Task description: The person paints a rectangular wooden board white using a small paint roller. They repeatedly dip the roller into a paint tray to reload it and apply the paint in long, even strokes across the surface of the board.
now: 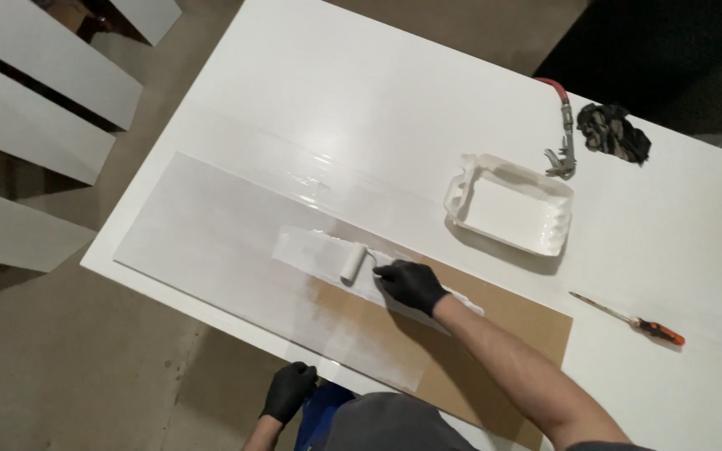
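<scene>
the big white table [361,92] carries a long brown board [495,334], most of it already coated white and wet-looking toward the left. it looks stiff and flat, slick where painted, so best held by its dry bare end. a white paint tray [509,205] sits beyond it. the right hand [411,284], black-gloved, is closed around the handle of a small roller [353,264], light and easy, resting on the board's middle. the left hand [288,391] rests curled at the table's near edge, holding nothing i can see.

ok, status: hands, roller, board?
Right hand gripping paint roller on board, mostly white, right end bare brown. Left hand at table edge. Paint tray clear of stroke.
</scene>
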